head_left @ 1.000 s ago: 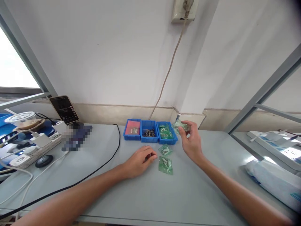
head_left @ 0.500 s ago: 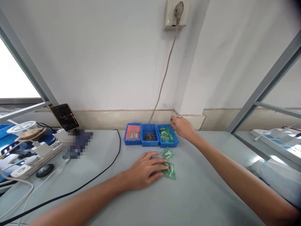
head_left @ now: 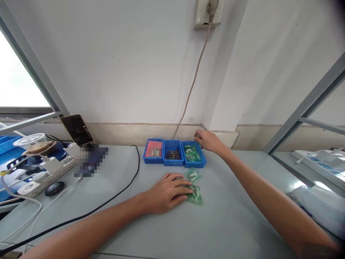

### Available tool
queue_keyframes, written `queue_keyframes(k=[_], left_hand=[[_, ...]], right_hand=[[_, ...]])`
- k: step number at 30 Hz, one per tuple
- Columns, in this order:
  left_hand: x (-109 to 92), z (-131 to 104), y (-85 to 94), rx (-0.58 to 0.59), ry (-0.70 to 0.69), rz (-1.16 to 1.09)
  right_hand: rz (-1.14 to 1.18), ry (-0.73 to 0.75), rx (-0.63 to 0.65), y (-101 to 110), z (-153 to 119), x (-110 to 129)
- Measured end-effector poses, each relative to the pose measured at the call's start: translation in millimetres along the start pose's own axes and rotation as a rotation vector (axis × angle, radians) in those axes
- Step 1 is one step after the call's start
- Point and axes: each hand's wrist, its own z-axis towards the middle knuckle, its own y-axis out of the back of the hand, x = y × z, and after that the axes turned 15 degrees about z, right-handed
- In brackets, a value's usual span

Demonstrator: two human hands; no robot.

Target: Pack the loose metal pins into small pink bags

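My left hand (head_left: 169, 192) lies flat on the grey table with its fingers spread. Its fingertips rest at the edge of a green plastic bag (head_left: 197, 197) of small metal parts. A smaller-looking green bag (head_left: 192, 175) lies just beyond it. My right hand (head_left: 207, 140) is above the back right corner of the right blue bin (head_left: 195, 164), fingers curled together. A sliver of green shows by its fingertips, too small to make out. More green bags (head_left: 192, 154) fill that bin. The middle blue bin (head_left: 174, 163) holds loose screws (head_left: 172, 154).
The left blue bin (head_left: 153, 160) contains a pink packet (head_left: 154, 145). A black cable (head_left: 118, 197) crosses the table's left side. Beyond it are a propped phone (head_left: 77, 129), a power strip (head_left: 51, 177) and a black round object (head_left: 54, 188). A wall stands behind the bins.
The view has shifted slightly. My right hand stays by the right bin's back corner, its fingers curled a little more. My left hand keeps its place at the bags.
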Motion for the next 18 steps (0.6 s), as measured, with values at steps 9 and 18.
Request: queue_keyframes(k=[9, 18], left_hand=[[0, 0, -0.7, -0.008, -0.003, 0.027], [0, 0, 1.6, -0.002, -0.006, 0.03]], right_hand=[[-0.002, -0.033, 0.018, -10, -2, -2], [-0.079, -0.08, -0.006, -20, -6, 2]])
